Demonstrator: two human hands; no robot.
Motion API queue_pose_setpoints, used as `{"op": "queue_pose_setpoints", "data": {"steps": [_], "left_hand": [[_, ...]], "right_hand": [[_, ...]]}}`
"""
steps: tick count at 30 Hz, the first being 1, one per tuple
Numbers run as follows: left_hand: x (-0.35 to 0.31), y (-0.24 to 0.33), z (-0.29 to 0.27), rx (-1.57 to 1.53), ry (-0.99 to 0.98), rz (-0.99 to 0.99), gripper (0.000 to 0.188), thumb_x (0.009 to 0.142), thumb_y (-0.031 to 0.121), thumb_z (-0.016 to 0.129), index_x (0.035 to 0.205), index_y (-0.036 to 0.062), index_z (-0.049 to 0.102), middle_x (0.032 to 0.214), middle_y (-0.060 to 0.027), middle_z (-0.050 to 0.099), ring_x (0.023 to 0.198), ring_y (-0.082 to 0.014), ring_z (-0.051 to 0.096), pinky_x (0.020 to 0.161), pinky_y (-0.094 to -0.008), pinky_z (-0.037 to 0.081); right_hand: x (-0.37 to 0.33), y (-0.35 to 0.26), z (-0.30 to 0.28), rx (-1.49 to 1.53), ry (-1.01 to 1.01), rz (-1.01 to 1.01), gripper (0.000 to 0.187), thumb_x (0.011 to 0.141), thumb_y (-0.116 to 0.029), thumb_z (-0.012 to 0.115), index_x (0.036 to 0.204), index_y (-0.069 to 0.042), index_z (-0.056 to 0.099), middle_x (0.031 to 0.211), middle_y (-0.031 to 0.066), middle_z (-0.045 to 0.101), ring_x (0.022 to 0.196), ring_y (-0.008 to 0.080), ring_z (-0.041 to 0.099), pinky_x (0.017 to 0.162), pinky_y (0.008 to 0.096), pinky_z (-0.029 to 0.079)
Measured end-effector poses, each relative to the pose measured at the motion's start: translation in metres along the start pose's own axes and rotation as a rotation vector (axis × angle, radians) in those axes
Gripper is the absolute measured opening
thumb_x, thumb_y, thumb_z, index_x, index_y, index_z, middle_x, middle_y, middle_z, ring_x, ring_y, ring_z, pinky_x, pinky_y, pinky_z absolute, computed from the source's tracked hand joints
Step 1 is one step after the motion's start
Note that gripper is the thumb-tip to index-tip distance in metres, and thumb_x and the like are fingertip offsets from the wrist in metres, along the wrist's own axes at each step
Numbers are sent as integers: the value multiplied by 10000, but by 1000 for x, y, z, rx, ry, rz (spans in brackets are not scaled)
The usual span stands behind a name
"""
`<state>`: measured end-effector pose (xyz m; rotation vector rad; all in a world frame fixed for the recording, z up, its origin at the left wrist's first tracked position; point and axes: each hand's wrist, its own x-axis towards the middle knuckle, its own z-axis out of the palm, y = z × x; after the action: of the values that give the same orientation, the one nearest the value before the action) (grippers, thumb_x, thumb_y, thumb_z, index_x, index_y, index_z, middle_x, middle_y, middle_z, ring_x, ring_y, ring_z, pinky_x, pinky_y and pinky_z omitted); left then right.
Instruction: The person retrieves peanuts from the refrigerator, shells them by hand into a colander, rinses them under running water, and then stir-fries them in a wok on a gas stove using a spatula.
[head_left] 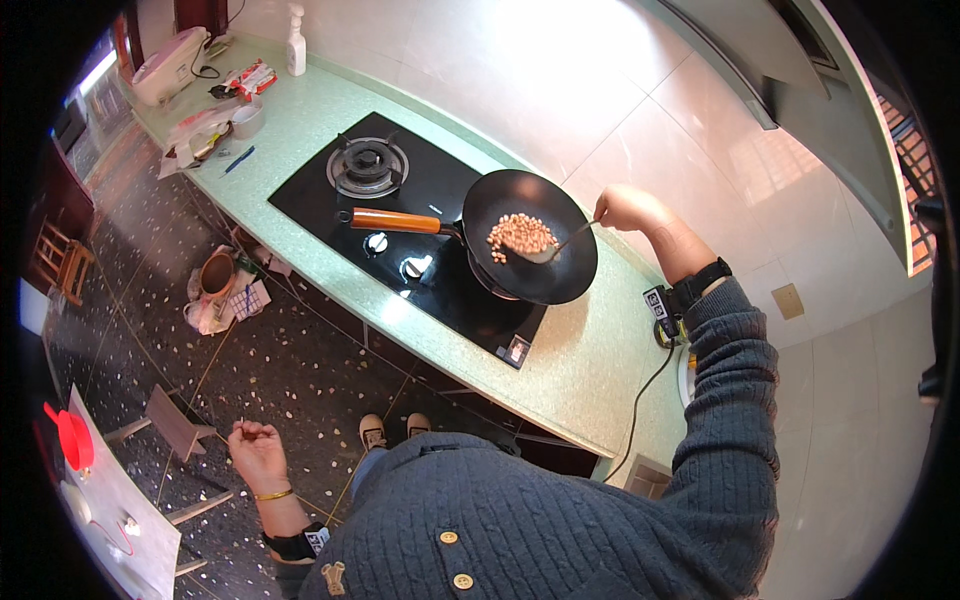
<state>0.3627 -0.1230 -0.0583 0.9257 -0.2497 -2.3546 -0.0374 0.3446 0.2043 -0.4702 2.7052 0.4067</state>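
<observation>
A black wok [490, 195] with an orange-brown wooden handle [397, 220] stands on the right burner of the black gas hob [310, 195]. Pinkish-brown peanuts [522, 232] lie heaped in its bottom. My right hand [632, 209] grips the thin handle of a metal spatula [575, 236] over the wok's right rim. The spatula's head rests among the peanuts, partly covered by them. Well away from the counter, low on the left, my left hand [258, 458] hangs palm up. Its fingers are loosely curled, a little apart, and hold nothing. The wok's handle points left, untouched.
Left of the wok is a bare burner [367, 167]. Farther along the green counter [290, 105] are a white spray bottle [296, 42], packets and a lidded box [172, 65]. A range hood [735, 60] overhangs the right side. A stool [180, 424] stands near my left hand.
</observation>
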Motion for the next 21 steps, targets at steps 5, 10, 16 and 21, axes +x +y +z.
{"op": "queue_pose_setpoints", "data": {"steps": [5, 10, 16, 21], "left_hand": [[3, 7, -10, -125, 28, 5, 104, 912, 111, 437, 863, 88, 527, 639, 24, 485, 572, -91, 474, 653, -277, 407], [4, 4, -14, -167, -165, -59, 212, 946, 172, 421, 769, 91, 505, 552, 36, 387, 481, -74, 386, 679, -286, 402], [-4, -2, 9, -126, -202, -43, 287, 934, 277, 460, 728, 87, 521, 568, 24, 415, 506, -83, 415, 713, -300, 402], [-9, -2, 14, -103, -46, -65, 287, 914, 326, 489, 770, 83, 545, 624, 6, 473, 591, -102, 480, 701, -297, 400]], "right_hand": [[2, -8, 26, 105, 150, 30, 214, 694, -103, 586, 877, -108, 697, 813, 134, 658, 756, 288, 633, 676, 363, 492], [-22, -4, 33, 14, 74, -45, 262, 688, -81, 605, 932, -130, 687, 886, 112, 661, 832, 270, 631, 732, 359, 487], [-32, 31, 5, -212, -113, 25, 241, 687, -95, 639, 916, -151, 690, 845, 84, 669, 787, 247, 639, 673, 349, 495], [-23, 0, 45, -174, 193, 104, 218, 727, -112, 568, 889, -189, 691, 855, 77, 665, 815, 265, 636, 677, 363, 499]]}}
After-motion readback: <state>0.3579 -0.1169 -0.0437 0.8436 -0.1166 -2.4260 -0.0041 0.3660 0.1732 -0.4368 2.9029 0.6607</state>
